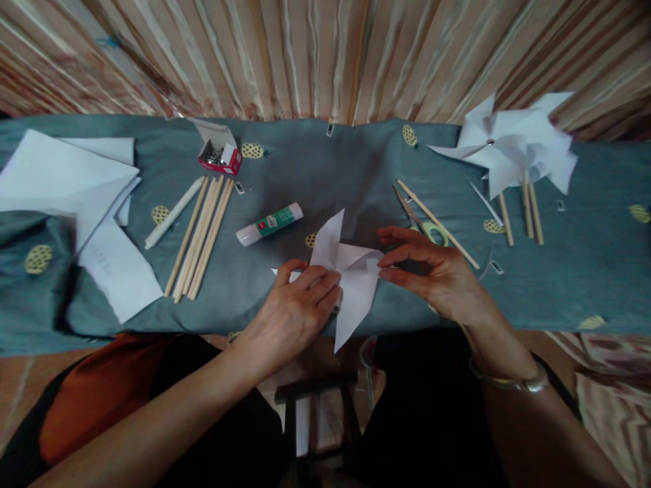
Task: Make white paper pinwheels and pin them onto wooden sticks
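Note:
A white paper pinwheel [356,288] lies near the front edge of the cloth-covered table, its blades curled in. My left hand [300,305] presses its fingers on the centre, holding the folded tips down and hiding the middle. At the right blade, my right hand [432,271] has thumb and a finger close together on the paper's edge, while another finger is raised apart. A glue stick [269,224] with a green label lies beyond my left hand. Scissors [430,227] with pale green handles rest just past my right hand, beside a thin wooden stick [437,224].
Several wooden sticks [201,237] and a white candle-like stick [174,212] lie left. Behind them stands an open red box [228,160] of small metal pieces. White paper sheets [66,176] are stacked far left; finished pinwheels [523,142] on sticks lie back right. A striped curtain [325,61] hangs behind.

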`<action>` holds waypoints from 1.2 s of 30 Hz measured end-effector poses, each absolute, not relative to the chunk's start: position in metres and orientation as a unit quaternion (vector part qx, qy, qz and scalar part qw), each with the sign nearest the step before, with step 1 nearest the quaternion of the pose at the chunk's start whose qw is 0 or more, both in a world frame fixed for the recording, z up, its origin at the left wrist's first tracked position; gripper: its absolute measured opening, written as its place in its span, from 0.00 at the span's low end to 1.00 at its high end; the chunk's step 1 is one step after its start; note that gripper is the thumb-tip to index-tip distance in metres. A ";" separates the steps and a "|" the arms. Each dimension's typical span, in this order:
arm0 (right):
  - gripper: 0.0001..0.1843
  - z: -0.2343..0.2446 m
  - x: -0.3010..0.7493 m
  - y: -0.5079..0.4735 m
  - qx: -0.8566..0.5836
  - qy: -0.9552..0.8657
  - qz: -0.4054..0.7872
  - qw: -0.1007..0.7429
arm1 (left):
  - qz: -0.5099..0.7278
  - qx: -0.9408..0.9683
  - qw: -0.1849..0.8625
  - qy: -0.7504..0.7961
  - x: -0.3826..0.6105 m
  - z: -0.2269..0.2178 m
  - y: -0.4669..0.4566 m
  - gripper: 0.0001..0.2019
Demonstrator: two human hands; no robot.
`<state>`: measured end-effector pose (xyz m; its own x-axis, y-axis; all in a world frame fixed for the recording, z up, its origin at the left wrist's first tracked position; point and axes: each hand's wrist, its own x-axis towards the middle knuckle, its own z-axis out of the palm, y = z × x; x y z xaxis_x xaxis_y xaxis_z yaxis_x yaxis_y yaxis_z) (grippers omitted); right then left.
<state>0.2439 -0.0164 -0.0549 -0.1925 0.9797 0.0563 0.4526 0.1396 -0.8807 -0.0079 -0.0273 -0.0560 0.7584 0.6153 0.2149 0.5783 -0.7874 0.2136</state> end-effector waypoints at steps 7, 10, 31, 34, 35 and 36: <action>0.06 -0.053 0.238 -0.017 -0.513 -0.706 0.363 0.326 | 0.143 0.935 0.058 0.319 -0.008 -0.058 -0.027 0.11; 0.07 -0.054 0.226 -0.019 -0.503 -0.729 0.340 0.316 | 0.145 0.940 0.041 0.305 -0.008 -0.059 -0.027 0.09; 0.08 -0.062 0.194 -0.021 -0.523 -0.804 0.130 0.249 | 0.127 0.945 0.046 0.299 -0.009 -0.061 -0.026 0.09; 0.09 -0.063 0.193 -0.022 -0.516 -0.806 0.130 0.259 | 0.126 0.945 0.046 0.297 -0.009 -0.060 -0.025 0.10; 0.09 -0.064 0.193 -0.022 -0.515 -0.806 0.130 0.260 | 0.128 0.945 0.045 0.297 -0.009 -0.060 -0.025 0.10; 0.09 -0.064 0.193 -0.022 -0.515 -0.806 0.129 0.260 | 0.130 0.945 0.044 0.297 -0.009 -0.060 -0.025 0.09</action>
